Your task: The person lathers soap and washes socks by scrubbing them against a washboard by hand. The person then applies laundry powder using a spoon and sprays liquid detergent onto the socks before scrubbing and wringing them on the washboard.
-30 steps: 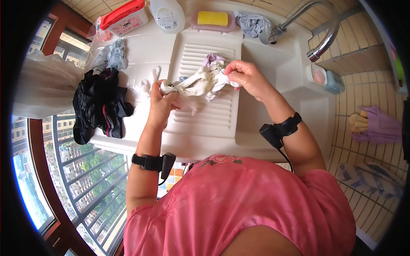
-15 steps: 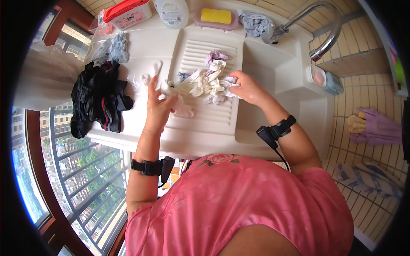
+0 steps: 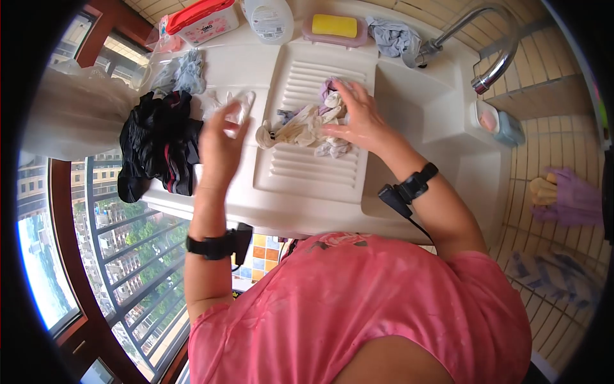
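Note:
My right hand point(image 3: 363, 121) is spread over a crumpled pile of socks or small cloths point(image 3: 307, 126), thumb and fingers apart at its right side. The pile is cream-white with a lilac piece point(image 3: 328, 86) at its top and a grey-blue bit at its left, lying on the ribbed washboard point(image 3: 313, 169). My left hand point(image 3: 219, 144), somewhat blurred, is left of the washboard. Its thumb and forefinger are apart, just in front of a white crumpled cloth point(image 3: 247, 105), which it partly hides. Nothing shows gripped in either hand.
Dark clothes point(image 3: 153, 147) hang over the left front edge beside a grey-blue cloth point(image 3: 182, 70). Behind stand a red-lidded box point(image 3: 203, 24), a white bottle point(image 3: 268, 22) and a yellow sponge point(image 3: 334, 26). Right is the sink basin point(image 3: 409, 115) under a curved tap point(image 3: 502, 61).
My left hand has moved left off the washboard, and the pale cloth at its fingers has left there; white cloth now lies by that hand. My right hand has opened above the pile.

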`<action>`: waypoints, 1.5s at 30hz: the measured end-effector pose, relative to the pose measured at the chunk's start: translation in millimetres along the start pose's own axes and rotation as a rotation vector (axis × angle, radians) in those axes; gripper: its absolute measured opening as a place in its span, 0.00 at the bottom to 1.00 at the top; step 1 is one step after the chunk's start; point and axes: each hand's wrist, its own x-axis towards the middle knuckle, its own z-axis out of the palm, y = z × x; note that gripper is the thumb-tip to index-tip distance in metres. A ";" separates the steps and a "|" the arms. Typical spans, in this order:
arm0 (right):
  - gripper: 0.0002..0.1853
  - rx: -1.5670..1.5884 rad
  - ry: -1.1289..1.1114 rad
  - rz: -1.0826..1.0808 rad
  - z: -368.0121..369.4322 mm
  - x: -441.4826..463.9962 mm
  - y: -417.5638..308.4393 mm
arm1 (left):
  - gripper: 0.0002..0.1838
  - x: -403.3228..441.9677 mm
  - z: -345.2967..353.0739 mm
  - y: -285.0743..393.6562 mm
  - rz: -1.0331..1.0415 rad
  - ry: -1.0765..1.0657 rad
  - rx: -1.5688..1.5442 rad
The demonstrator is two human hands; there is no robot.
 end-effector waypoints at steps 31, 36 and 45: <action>0.37 -0.256 -0.418 0.158 12.0 -143.9 276.9 | 0.41 -33.7 336.4 79.8 -0.429 -0.971 0.016; 0.20 0.185 -0.170 0.214 -16.0 -120.5 240.2 | 0.43 -33.0 344.5 99.3 -1.061 -0.808 -0.477; 0.23 0.999 0.006 0.140 -90.7 -103.3 133.5 | 0.27 -7.8 338.1 113.7 -1.140 -1.247 -1.519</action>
